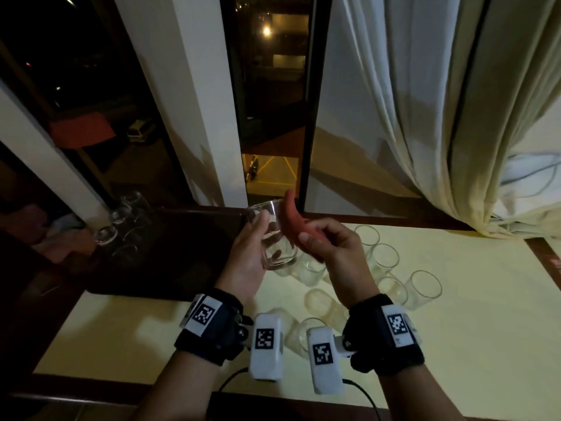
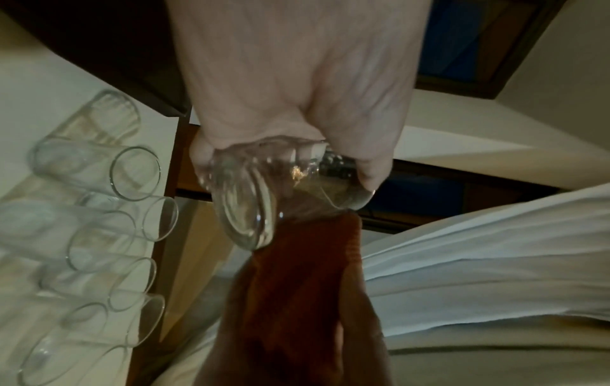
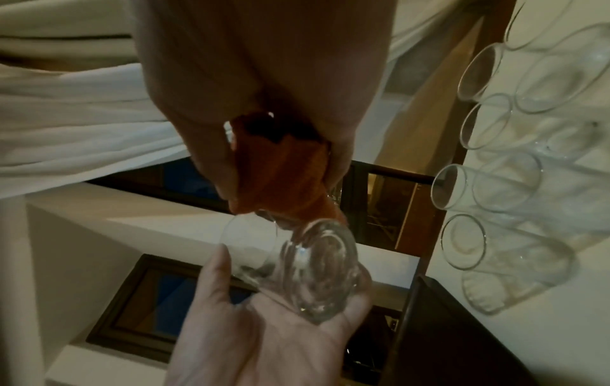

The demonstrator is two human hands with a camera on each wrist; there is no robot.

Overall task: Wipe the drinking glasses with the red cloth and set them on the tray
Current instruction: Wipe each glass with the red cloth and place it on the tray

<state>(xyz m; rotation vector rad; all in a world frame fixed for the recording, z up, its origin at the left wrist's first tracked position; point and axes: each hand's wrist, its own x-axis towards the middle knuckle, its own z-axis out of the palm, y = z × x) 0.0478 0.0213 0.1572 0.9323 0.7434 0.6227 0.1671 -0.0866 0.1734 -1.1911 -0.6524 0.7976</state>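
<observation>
My left hand (image 1: 258,235) grips a clear drinking glass (image 1: 274,241) around its body, held in the air and tilted with the mouth facing away. My right hand (image 1: 312,235) pinches a folded red cloth (image 1: 290,220), which stands up against the glass's right side near the rim. The left wrist view has the glass (image 2: 261,198) under the left hand (image 2: 297,104), with the cloth (image 2: 297,287) just past it. In the right wrist view the cloth (image 3: 280,177) hangs from the right hand (image 3: 264,91) onto the glass (image 3: 313,266). The dark tray (image 1: 182,253) lies at the left.
Several glasses (image 1: 121,229) stand at the tray's far left corner. Several more glasses (image 1: 385,259) stand on the cream tabletop (image 1: 470,314) under and right of my hands. A window and white curtains (image 1: 440,117) rise behind the table's far edge.
</observation>
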